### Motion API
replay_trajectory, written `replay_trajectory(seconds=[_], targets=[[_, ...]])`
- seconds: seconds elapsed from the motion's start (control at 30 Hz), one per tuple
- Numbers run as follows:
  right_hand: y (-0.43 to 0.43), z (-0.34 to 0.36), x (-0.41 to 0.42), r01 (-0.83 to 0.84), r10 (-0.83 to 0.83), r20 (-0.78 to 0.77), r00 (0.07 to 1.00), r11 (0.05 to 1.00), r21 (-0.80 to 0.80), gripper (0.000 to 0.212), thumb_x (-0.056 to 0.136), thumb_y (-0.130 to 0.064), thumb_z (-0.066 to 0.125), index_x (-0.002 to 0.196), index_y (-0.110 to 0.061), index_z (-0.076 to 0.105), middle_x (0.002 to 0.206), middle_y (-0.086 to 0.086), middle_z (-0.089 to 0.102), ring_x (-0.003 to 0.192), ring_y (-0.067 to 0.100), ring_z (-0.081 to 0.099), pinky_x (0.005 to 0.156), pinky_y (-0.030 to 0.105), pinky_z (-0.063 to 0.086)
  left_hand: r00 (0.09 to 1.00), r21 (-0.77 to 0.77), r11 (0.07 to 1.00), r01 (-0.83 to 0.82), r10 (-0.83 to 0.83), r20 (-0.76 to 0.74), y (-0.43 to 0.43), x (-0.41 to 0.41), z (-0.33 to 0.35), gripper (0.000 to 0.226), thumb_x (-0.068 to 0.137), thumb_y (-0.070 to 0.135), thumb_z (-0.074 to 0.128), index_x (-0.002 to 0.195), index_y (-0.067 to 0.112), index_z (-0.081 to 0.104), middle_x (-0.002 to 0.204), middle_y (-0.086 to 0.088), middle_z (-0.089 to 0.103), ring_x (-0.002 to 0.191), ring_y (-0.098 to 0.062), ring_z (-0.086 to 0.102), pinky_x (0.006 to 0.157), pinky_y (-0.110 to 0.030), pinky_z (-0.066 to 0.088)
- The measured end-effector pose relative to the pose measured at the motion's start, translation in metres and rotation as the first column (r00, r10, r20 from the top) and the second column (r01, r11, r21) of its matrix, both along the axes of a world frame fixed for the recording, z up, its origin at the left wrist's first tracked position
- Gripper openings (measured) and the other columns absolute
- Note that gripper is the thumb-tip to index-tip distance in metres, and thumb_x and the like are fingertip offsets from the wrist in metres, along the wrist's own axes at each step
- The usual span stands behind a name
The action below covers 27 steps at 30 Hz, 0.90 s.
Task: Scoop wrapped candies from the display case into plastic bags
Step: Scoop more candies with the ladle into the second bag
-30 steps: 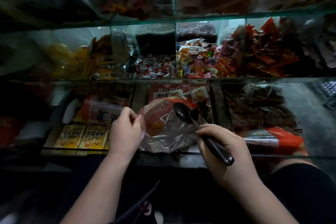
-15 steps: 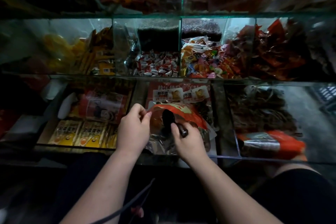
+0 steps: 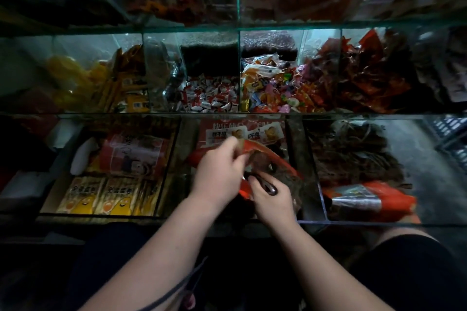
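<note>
Your left hand [image 3: 217, 171] pinches the red-edged rim of the clear plastic bag [image 3: 271, 159] between thumb and fingers, and your right hand [image 3: 274, 199] has its fingers curled tight round the dark handle of the spoon [image 3: 268, 186], whose bowl is hidden. You hold the bag over the middle compartment of the lowest shelf in the glass display case [image 3: 353, 223]. Beneath it a red pack [image 3: 227, 131] carries white tags with Chinese characters, too blurred to read surely; yellow packets [image 3: 83, 194] to the left bear more. The wrapped candies [image 3: 212, 96], white with red ends, lie one shelf up, beside mixed bright ones.
</note>
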State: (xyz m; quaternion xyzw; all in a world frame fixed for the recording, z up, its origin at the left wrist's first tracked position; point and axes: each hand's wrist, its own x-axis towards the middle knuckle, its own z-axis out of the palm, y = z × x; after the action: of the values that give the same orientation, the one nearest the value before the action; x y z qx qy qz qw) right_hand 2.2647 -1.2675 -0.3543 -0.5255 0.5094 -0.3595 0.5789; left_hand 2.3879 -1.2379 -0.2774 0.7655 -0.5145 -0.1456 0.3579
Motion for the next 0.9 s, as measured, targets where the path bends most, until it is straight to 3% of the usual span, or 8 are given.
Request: replay_trajectory(seconds=[0.07,0.13,0.27,0.33,0.5,0.6,0.7,0.9], targets=[[-0.001,0.003,-0.016,0.078,-0.089,0.094,0.992,0.991,0.107,0.007,0.089,-0.020,0.076,0.092,-0.020,0.082,0.089,-0.001,0.081,0.087,0.011,0.074,0.085,0.036,0.060,0.994,-0.013,0.997,0.083,-0.082,0.066,-0.012,-0.028,0.000,0.020,0.095,0.031,0.061,0.083,0.028,0.045,0.077,0.004,0.067,0.073,-0.025,0.065,0.063,-0.037,0.051],[-0.004,0.004,-0.031,0.129,-0.204,0.225,0.953,0.943,0.308,0.018,0.084,-0.023,0.078,0.101,-0.020,0.082,0.099,0.006,0.080,0.097,0.024,0.075,0.091,0.047,0.059,0.987,-0.011,0.991,0.137,-0.135,0.087,-0.023,-0.048,-0.001,0.022,0.095,0.031,0.060,0.085,0.033,0.040,0.081,0.002,0.067,0.079,-0.028,0.065,0.065,-0.038,0.052],[-0.011,0.008,-0.046,0.066,-0.349,0.384,0.855,0.808,0.586,0.032,0.095,-0.025,0.065,0.121,-0.007,0.072,0.115,0.023,0.073,0.102,0.037,0.070,0.102,0.061,0.048,0.991,-0.010,0.992,0.128,-0.127,0.042,-0.027,-0.058,-0.003,0.014,0.094,0.031,0.060,0.087,0.028,0.049,0.079,0.003,0.068,0.078,-0.028,0.065,0.065,-0.040,0.053],[-0.014,0.009,-0.047,0.081,-0.377,0.416,0.827,0.813,0.576,0.037,0.099,-0.021,0.060,0.129,-0.001,0.065,0.116,0.024,0.073,0.096,0.034,0.071,0.103,0.053,0.051,0.998,-0.040,0.998,0.051,-0.050,0.034,-0.023,-0.049,-0.002,0.011,0.094,0.030,0.060,0.087,0.026,0.052,0.075,0.006,0.067,0.071,-0.020,0.066,0.061,-0.036,0.053],[-0.011,0.023,-0.061,0.091,-0.328,0.449,0.831,0.878,0.471,0.034,0.102,-0.016,0.053,0.124,0.009,0.059,0.099,0.023,0.076,0.079,0.035,0.075,0.070,0.039,0.061,0.970,-0.031,0.981,-0.193,0.186,-0.159,-0.022,-0.005,0.009,0.018,0.095,0.025,0.064,0.080,0.025,0.054,0.069,0.006,0.067,0.061,-0.011,0.066,0.053,-0.035,0.056],[-0.010,0.042,-0.079,0.157,-0.318,0.420,0.850,0.914,0.373,0.025,0.101,-0.012,0.052,0.113,0.005,0.065,0.098,0.025,0.076,0.067,0.031,0.074,0.057,0.034,0.060,0.919,-0.080,0.937,-0.340,0.313,-0.242,-0.025,0.023,0.017,0.023,0.094,0.028,0.067,0.075,0.024,0.055,0.061,0.010,0.066,0.054,-0.002,0.062,0.045,-0.016,0.043],[-0.006,0.061,-0.095,0.202,-0.308,0.382,0.872,0.935,0.292,0.023,0.102,-0.011,0.047,0.103,0.001,0.067,0.086,0.019,0.077,0.059,0.027,0.072,0.052,0.033,0.059,0.904,-0.054,0.913,-0.405,0.391,-0.175,-0.025,0.046,0.021,0.026,0.093,0.032,0.069,0.073,0.024,0.054,0.059,0.008,0.059,0.054,-0.004,0.056,0.043,-0.018,0.032],[0.003,0.084,-0.119,0.258,-0.319,0.319,0.892,0.941,0.219,0.030,0.103,-0.016,0.040,0.098,-0.001,0.065,0.059,0.016,0.068,0.043,0.023,0.063,0.043,0.023,0.053,0.940,0.060,0.940,-0.335,0.338,-0.045,-0.017,0.044,0.014,0.020,0.093,0.034,0.067,0.080,0.024,0.056,0.071,0.003,0.064,0.066,-0.017,0.062,0.053,-0.026,0.041]])
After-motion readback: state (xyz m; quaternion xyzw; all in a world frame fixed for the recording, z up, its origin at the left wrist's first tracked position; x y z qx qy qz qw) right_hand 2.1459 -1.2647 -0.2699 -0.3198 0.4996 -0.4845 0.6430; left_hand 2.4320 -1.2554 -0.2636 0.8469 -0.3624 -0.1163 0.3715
